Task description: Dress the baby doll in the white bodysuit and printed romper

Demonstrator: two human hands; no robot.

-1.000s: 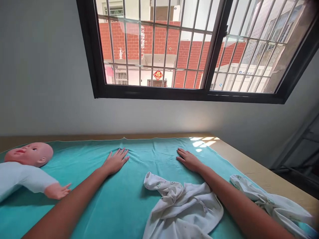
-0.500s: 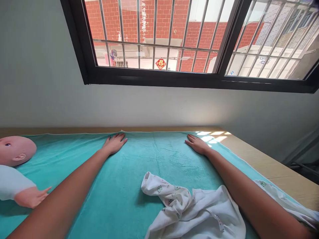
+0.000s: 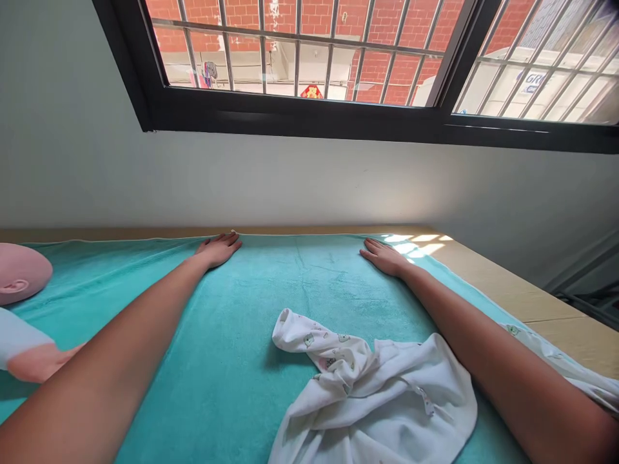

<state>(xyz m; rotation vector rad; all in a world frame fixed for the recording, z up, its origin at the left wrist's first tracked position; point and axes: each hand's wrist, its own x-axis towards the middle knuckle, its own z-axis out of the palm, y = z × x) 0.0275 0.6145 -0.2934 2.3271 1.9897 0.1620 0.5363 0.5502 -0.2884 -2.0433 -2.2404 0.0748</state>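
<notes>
My left hand [image 3: 218,249] lies flat with fingers stretched out on a teal towel [image 3: 271,290], at its far edge. My right hand [image 3: 383,256] lies flat on the same towel further right, fingers out, close to the far edge. Neither hand holds anything. A crumpled white baby garment [image 3: 367,393] with small printed figures lies on the towel between my forearms. At the left edge lies a baby doll [image 3: 19,274] in pale clothing, mostly cut off by the frame.
The towel covers a wooden table [image 3: 507,290] that stands against a grey wall. A second white garment [image 3: 570,374] lies by my right forearm. A barred black-framed window [image 3: 309,116] is above. Dark furniture stands at the far right.
Both hands have slid away from me across the towel toward its far edge, staying flat. The view has tilted down and right, so less of the doll shows.
</notes>
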